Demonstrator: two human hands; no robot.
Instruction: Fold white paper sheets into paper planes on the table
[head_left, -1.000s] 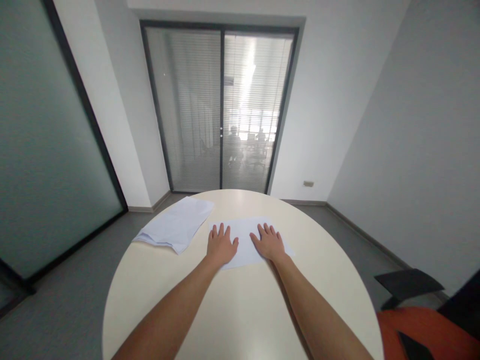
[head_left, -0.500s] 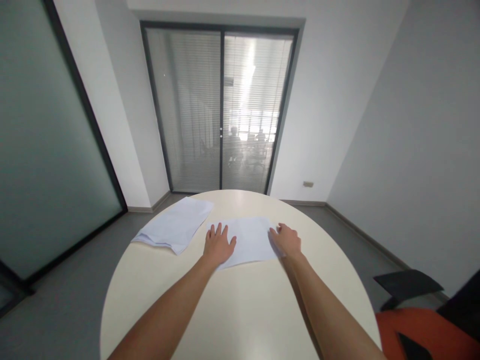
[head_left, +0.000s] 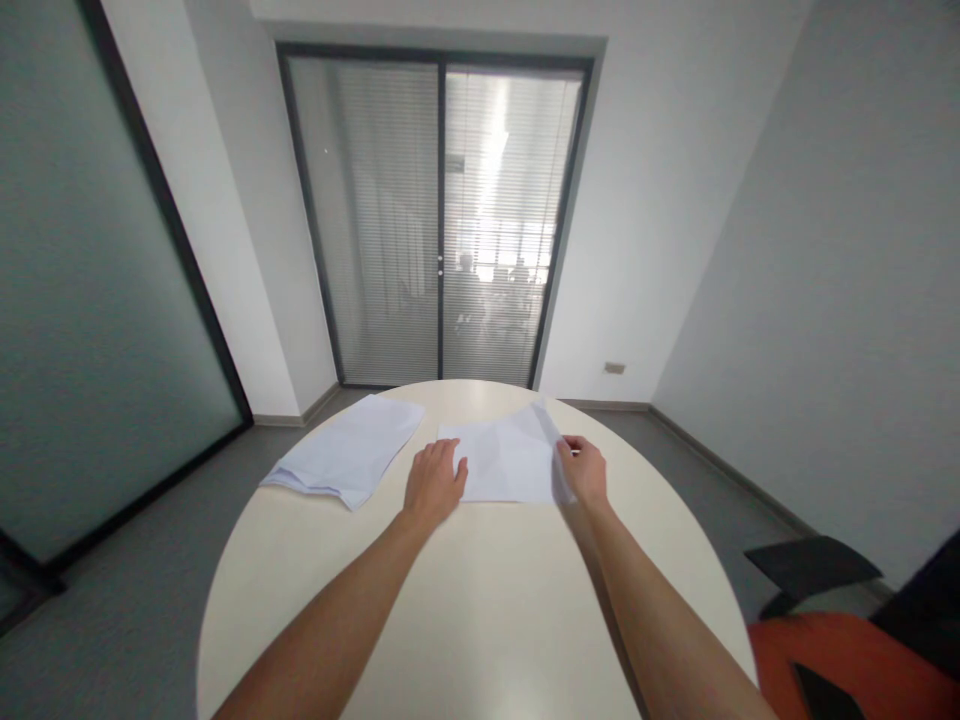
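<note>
Pinches the paper (head_left: 506,465) by its right edge with the right hand (head_left: 585,470) on the table's (head_left: 487,610) far half, rests the left hand (head_left: 435,478), grip unclear, at the opposite edge near the stacked sheets (head_left: 349,445), and leaves open room nearer.

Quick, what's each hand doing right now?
Left hand: partly curled at the left edge of the sheet; whether it grips cannot be told.
Right hand: closed, holding the sheet's right edge.

White paper sheet (head_left: 510,465), right side bent upward, on round table (head_left: 480,600).
</note>
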